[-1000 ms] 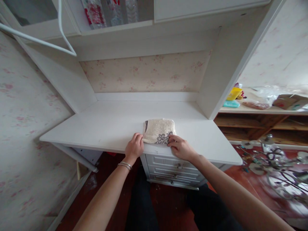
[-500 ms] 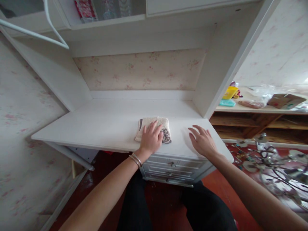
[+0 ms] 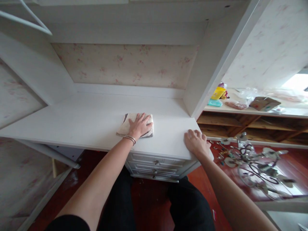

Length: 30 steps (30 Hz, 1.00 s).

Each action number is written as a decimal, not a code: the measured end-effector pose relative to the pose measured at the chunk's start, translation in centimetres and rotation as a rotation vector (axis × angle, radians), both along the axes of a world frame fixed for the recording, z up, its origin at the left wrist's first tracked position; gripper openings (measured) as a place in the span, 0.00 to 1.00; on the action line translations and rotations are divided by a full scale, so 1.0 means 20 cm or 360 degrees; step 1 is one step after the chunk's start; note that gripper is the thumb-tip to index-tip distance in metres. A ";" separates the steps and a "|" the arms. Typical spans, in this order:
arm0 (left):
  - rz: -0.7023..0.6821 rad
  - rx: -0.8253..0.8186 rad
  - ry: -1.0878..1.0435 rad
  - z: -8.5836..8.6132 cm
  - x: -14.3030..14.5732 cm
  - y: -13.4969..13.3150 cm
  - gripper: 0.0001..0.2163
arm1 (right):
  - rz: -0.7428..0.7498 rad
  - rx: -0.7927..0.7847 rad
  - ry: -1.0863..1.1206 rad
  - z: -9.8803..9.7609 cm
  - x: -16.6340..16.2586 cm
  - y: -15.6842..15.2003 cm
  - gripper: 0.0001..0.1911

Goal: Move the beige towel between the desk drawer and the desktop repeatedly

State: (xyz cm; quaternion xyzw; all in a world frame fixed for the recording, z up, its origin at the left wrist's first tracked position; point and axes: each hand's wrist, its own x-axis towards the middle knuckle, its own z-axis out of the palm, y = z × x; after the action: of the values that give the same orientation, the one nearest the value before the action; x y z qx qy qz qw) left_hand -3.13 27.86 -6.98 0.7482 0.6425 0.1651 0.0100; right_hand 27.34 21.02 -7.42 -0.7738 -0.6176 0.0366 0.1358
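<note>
On the white desk (image 3: 96,112) lies a folded cream cloth (image 3: 125,128) with dark patterned edges. My left hand (image 3: 141,125) presses flat on it, fingers spread, covering much of its right half. Metal bracelets circle that wrist. My right hand (image 3: 197,143) rests on the desktop near its right front edge, fingers slightly bent and a little apart, with nothing seen in it. Whether its fingertips hook over the edge I cannot tell.
Drawers (image 3: 156,163) sit under the desk's right part. A white hanger-like frame (image 3: 31,21) juts in at upper left. On the right, a low wooden shelf (image 3: 223,120) holds bags and a cardboard box (image 3: 264,104). A chandelier (image 3: 255,166) lies on the red floor.
My right hand has come down from above the desktop onto its right edge. The left hand now spreads flatter over the cloth. My view has tilted down and turned right.
</note>
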 end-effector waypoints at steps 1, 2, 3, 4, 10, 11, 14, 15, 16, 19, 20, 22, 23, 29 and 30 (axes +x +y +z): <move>-0.0012 0.0008 0.0028 0.01 -0.01 0.01 0.26 | 0.0002 0.0007 -0.0001 0.00 0.00 0.00 0.27; -0.0026 0.0033 0.0065 0.01 -0.02 0.02 0.26 | 0.0001 0.0013 0.0001 0.00 0.00 0.00 0.27; -0.0040 0.0076 0.0106 0.02 -0.01 0.02 0.25 | -0.0004 0.0016 0.0006 0.00 0.00 0.00 0.27; -0.0052 0.0129 0.0142 0.02 0.00 0.01 0.24 | -0.0011 0.0016 0.0012 0.00 0.00 0.00 0.27; -0.0038 0.0257 0.0166 -0.03 0.14 -0.13 0.27 | -0.0060 0.0001 0.0036 0.02 -0.02 0.00 0.26; -0.0040 0.0247 0.0173 -0.05 0.15 -0.15 0.27 | -0.0061 -0.0002 0.0041 0.02 -0.02 0.00 0.26; -0.0078 0.0201 0.0173 -0.07 0.14 -0.15 0.25 | -0.0055 -0.0015 0.0059 0.03 -0.02 -0.01 0.26; -0.0093 0.0173 0.0157 -0.07 0.13 -0.15 0.25 | -0.0052 -0.0019 0.0064 0.03 -0.02 -0.01 0.27; -0.0118 0.0140 0.0133 -0.06 0.12 -0.14 0.26 | -0.0051 -0.0023 0.0067 0.03 -0.02 -0.02 0.27; -0.0227 0.0159 -0.0006 0.00 0.04 -0.14 0.27 | -0.0049 -0.0007 0.0072 0.03 -0.01 -0.01 0.26; -0.0242 0.0232 -0.0062 0.03 -0.01 -0.15 0.27 | -0.0046 0.0000 0.0075 0.03 -0.01 -0.01 0.26; -0.0187 0.0432 -0.0135 0.08 -0.15 -0.18 0.25 | -0.0041 0.0006 0.0084 0.02 -0.01 0.00 0.27; -0.0132 0.0472 -0.0117 0.09 -0.23 -0.20 0.25 | -0.0040 0.0011 0.0087 0.02 -0.01 0.00 0.27; 0.0682 0.0278 0.0013 0.03 -0.82 -0.30 0.24 | -0.0065 0.0028 0.0077 0.01 -0.01 0.00 0.27; 0.0785 0.0214 0.0020 0.01 -0.89 -0.32 0.24 | -0.0075 0.0019 0.0076 0.01 -0.02 0.00 0.27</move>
State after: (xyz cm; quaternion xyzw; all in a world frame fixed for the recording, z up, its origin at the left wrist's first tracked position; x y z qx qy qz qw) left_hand -20.93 21.54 -6.82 0.5689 0.7932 0.2003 -0.0844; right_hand 27.03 21.12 -7.21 -0.7863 -0.5959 0.0483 0.1559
